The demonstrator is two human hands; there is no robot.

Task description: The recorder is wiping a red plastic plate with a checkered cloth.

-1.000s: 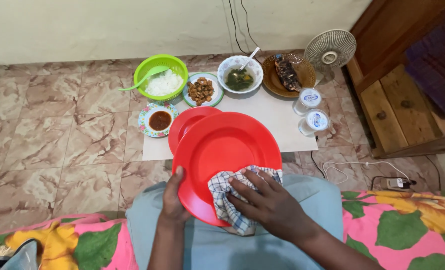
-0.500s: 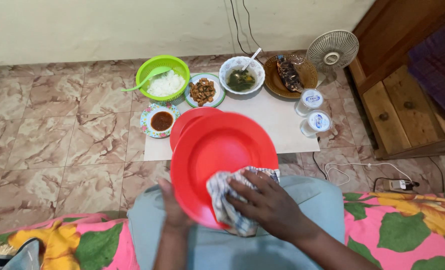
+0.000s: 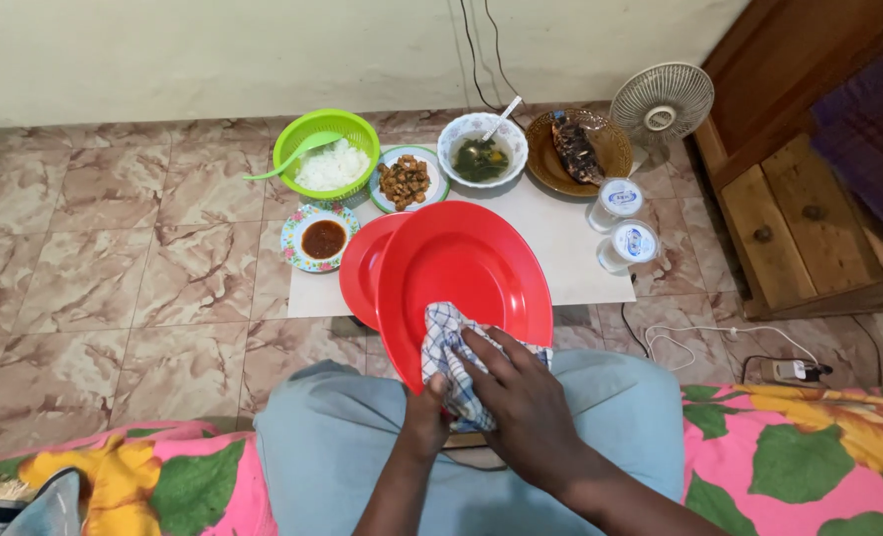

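While the round red plastic plate (image 3: 461,273) was lying broad and nearly face-up to the camera a second ago, it now stands tipped up on edge over the person's lap, its hollow turned toward the right, and its lower rim has swung in toward the body. The left hand (image 3: 423,417) has slid from the plate's left rim to its bottom edge, where its grip is clamped on the rim from below. The right hand (image 3: 514,397) lies with fingers spread and pressed flat on the blue-and-white checked cloth (image 3: 451,359), holding it against the lower inside of the plate rather than closing around it; the cloth has bunched more tightly than before. Judging from this, the wiping has moved on to a fresh part of the plate's inner face, with the plate turned to bring that part under the cloth. Just behind it a second red plate (image 3: 364,273) lies on the white rectangular mat (image 3: 560,243) on the tiled floor. Farther off on the mat stand a small flowered dish of dark red sauce (image 3: 319,238), a green plastic basket of white rice (image 3: 324,154), a plate of fried brown pieces (image 3: 405,181), a bowl of green soup (image 3: 481,149), a brown plate with a grilled fish (image 3: 572,149) and two sealed water cups (image 3: 622,220).
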